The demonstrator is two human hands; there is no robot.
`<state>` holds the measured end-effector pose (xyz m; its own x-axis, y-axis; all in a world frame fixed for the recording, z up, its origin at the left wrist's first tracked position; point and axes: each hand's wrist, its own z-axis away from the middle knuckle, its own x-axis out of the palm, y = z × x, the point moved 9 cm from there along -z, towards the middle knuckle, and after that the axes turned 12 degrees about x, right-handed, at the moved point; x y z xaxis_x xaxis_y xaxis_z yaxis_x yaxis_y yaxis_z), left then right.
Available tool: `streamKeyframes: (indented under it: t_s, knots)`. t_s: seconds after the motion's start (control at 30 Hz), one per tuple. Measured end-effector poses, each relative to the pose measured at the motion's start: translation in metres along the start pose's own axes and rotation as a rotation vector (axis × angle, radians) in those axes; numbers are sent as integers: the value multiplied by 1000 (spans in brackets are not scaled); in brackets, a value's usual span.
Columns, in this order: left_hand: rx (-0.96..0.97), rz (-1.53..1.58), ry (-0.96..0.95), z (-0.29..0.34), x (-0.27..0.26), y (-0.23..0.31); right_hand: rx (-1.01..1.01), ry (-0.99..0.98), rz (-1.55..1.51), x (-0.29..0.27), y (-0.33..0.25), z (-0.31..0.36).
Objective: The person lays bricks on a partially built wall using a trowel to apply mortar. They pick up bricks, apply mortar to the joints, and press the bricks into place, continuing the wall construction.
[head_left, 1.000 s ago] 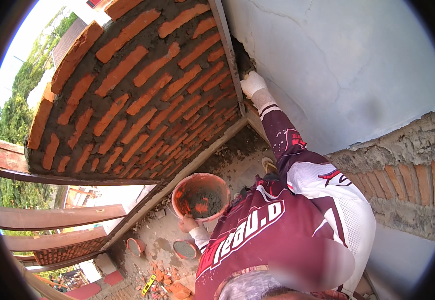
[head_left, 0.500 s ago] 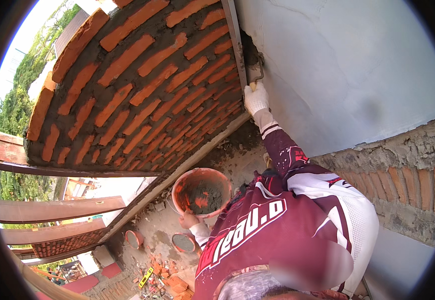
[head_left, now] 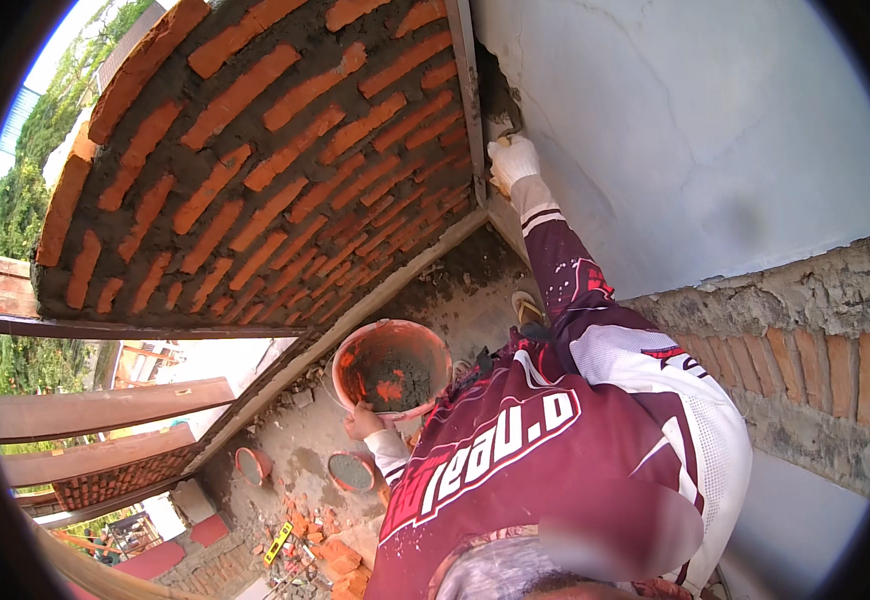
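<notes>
My right hand (head_left: 514, 163), in a white glove, is stretched out far ahead, closed around the handle of a trowel (head_left: 509, 122). The trowel's blade is at the narrow dark gap between the upright frame (head_left: 468, 85) and the pale plastered wall (head_left: 655, 120); part of the blade is hard to make out. My left hand (head_left: 362, 421) is bare and grips the near rim of an orange bucket (head_left: 358, 362). Wet grey mortar (head_left: 412, 382) lies inside the bucket, with orange patches showing through.
A brick wall (head_left: 275, 150) with thick mortar joints rises on the left. Below stand two smaller orange buckets (head_left: 253, 466) (head_left: 352, 472); broken brick pieces (head_left: 340, 558) and a yellow spirit level (head_left: 278, 543) lie on the floor. Exposed brickwork (head_left: 815, 360) runs along the right. A sandalled foot (head_left: 528, 308) shows beneath me.
My right hand has moved a little farther up along the gap with the trowel. The left hand keeps its grip on the bucket. The view has shifted slightly, showing more of the sandal.
</notes>
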<state>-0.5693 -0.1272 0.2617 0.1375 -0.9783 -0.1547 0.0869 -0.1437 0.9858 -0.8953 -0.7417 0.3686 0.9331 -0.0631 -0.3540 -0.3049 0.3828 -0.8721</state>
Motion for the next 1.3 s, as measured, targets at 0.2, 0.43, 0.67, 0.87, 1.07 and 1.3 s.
streamKeyframes:
  t_s: [0.2, 0.43, 0.67, 0.87, 1.07, 1.3]
  knots:
    - [10, 113, 6, 5, 8, 5, 156, -122, -340, 0, 27, 54]
    - [78, 29, -91, -3, 62, 21, -248, -199, 61, -17, 42, 177]
    - [263, -190, -553, 4, 176, 81, -429, -940, 1061, 53, 91, 266]
    - [527, 194, -735, 55, 235, 155, -375, -773, 929, 73, 64, 253]
    - [566, 259, -766, 60, 254, 190, -443, -687, 806, 73, 38, 246]
    - [578, 252, -760, 69, 264, 201, -544, -821, 934, 74, 35, 252]
